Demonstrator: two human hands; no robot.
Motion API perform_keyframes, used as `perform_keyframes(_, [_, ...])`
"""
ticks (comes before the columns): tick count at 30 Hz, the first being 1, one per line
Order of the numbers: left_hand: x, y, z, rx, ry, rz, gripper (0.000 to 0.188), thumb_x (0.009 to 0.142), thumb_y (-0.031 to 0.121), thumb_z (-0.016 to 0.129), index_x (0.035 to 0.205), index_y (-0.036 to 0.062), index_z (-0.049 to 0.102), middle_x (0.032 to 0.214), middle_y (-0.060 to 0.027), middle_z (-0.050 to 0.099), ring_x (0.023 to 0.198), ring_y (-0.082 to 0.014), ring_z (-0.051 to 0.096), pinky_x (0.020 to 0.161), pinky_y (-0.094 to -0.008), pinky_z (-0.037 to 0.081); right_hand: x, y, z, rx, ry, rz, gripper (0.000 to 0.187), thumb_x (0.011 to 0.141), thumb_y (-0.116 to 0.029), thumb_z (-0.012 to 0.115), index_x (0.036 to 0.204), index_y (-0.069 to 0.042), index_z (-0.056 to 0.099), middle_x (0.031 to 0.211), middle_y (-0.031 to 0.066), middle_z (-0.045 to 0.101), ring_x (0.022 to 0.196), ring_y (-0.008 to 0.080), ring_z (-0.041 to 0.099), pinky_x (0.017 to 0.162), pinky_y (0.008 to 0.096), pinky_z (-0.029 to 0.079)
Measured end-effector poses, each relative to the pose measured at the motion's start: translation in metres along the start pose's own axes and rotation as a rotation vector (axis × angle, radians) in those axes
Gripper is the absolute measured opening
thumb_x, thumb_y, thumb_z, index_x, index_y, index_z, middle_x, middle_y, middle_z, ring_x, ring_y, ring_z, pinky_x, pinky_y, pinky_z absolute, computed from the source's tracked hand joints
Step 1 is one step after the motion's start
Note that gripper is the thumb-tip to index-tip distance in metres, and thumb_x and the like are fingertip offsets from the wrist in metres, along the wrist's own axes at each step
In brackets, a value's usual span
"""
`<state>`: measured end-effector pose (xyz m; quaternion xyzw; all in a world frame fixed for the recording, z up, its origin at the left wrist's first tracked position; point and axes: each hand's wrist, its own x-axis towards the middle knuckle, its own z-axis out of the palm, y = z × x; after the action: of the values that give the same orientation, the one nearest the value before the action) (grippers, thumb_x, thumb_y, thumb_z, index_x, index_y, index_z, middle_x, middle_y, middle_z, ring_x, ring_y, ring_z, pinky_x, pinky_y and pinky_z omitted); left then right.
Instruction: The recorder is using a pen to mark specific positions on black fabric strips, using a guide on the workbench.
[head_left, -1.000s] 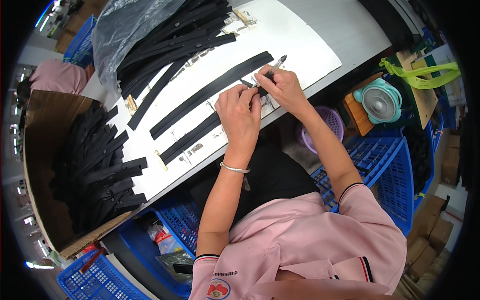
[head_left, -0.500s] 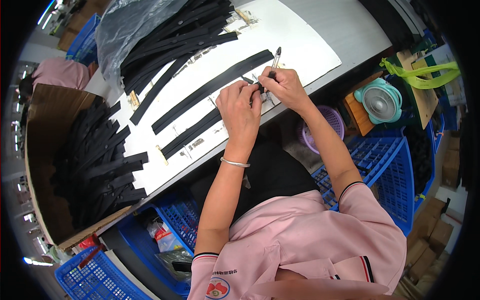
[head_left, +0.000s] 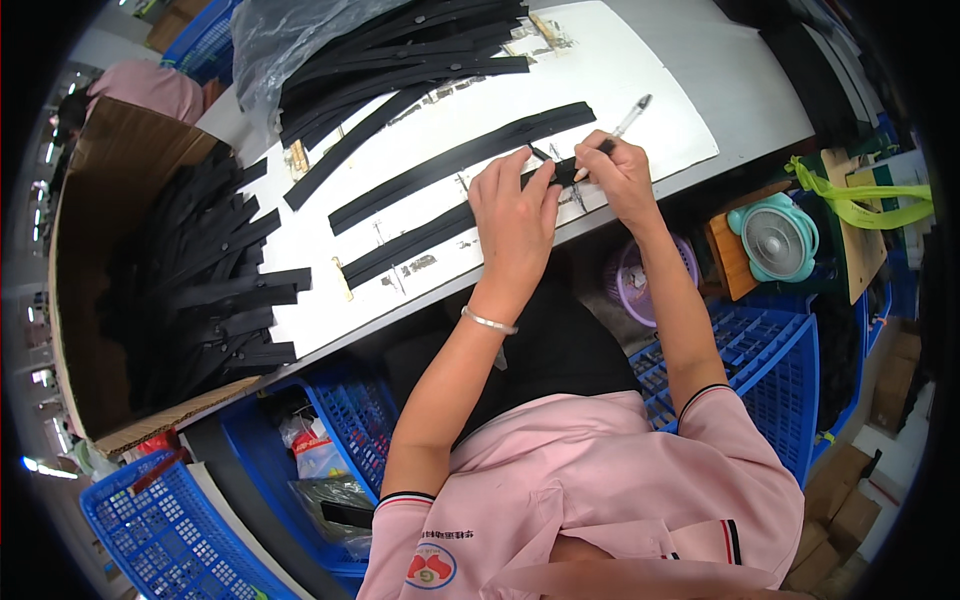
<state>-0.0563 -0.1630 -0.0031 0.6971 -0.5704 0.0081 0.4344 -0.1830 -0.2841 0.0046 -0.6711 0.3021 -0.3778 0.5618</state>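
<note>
A black fabric strip (head_left: 410,243) lies on the white board (head_left: 640,85) on the table, closest to the front edge. My left hand (head_left: 513,215) is closed on its right part, fingers bent over it and thumb alongside. In my right hand (head_left: 622,178) is a clear-barrelled pen (head_left: 630,116), slanted, with its tip down at the strip just beside my left fingers. The strip's section under my left hand is hidden. Behind it, a second black strip (head_left: 460,162) lies flat, parallel to the first. Dark marks and small tape pieces dot the board.
More black strips (head_left: 400,60) are heaped at the back beside clear plastic (head_left: 290,50). A cardboard box (head_left: 85,200) with black strips stands at left. Below the table are blue baskets (head_left: 165,525) and a purple basket (head_left: 690,262); a turquoise fan (head_left: 775,240) sits at right.
The view has shifted, so the board appears further right. The pen now leans further to the right, and its tip shows at the strip. My left fingers have straightened somewhat over the strip.
</note>
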Motion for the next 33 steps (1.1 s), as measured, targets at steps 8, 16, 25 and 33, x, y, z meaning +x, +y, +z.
perform_keyframes(8, [-0.037,-0.005,-0.05,0.218,-0.192,-0.094,0.043,0.097,0.024,0.069,0.135,0.005,0.065,0.152,-0.0208,0.047,0.146,-0.0404,0.036,0.119,-0.0601,0.02,-0.002,0.013,-0.005,0.178,0.165,-0.062,0.016,0.099,-0.011,0.062,0.087,-0.002,0.069,0.08,0.0018,0.067,0.066,0.0054,0.056,0.059,0.0205,0.043])
perform_keyframes(16, [0.044,-0.073,-0.035,0.186,-0.189,-0.011,0.054,0.102,0.035,0.062,0.144,0.0027,0.055,0.153,-0.0293,0.043,0.148,-0.0454,0.033,0.121,-0.0635,0.017,0.0,0.017,-0.009,0.16,0.21,-0.064,0.015,0.1,-0.012,0.063,0.09,-0.004,0.071,0.083,0.0017,0.068,0.063,0.0029,0.051,0.055,0.0174,0.038])
perform_keyframes(25, [-0.025,-0.088,-0.13,0.402,-0.195,-0.106,0.041,0.099,0.011,0.058,0.141,0.007,0.057,0.154,-0.0186,0.045,0.152,-0.039,0.03,0.123,-0.063,0.013,0.001,0.015,-0.003,0.148,0.198,-0.043,0.014,0.099,-0.012,0.065,0.091,-0.003,0.072,0.083,0.0012,0.068,0.064,0.0022,0.052,0.056,0.0171,0.038])
perform_keyframes(33, [-0.092,-0.144,-0.244,0.872,-0.18,-0.437,0.043,0.095,0.001,0.056,0.138,0.0099,0.06,0.155,-0.0141,0.047,0.154,-0.0368,0.028,0.122,-0.0671,0.009,0.0,0.007,-0.001,0.066,0.174,-0.042,0.015,0.1,-0.013,0.065,0.091,-0.003,0.073,0.08,-0.0009,0.067,0.065,0.002,0.052,0.055,0.0181,0.038])
